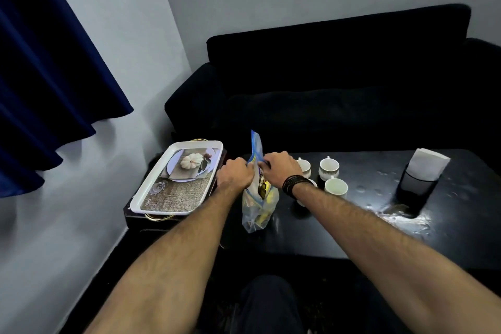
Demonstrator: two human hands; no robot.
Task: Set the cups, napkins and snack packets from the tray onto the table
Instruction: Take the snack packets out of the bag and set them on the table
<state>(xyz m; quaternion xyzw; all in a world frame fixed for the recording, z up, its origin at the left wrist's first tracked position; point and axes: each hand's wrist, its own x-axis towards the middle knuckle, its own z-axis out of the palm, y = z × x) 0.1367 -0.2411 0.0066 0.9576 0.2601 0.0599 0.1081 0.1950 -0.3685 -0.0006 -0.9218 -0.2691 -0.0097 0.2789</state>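
Both hands grip the top of a clear plastic bag (259,198) of snack packets standing upright on the black table (352,225) near its left edge. The left hand (235,175) is closed on the bag's left lip; the right hand (282,168) pinches the right lip, fingers curled. The white tray (141,198) lies at 9 o'clock from the bag, on a lower dark stand, its printed floor bare. Cups (329,168) cluster at 3 o'clock, just beside the right wrist, which partly hides two of them. The napkin holder (418,179) stands farther toward 3 o'clock, well apart. Open tabletop remains at 5 o'clock. Packet print is unreadable.
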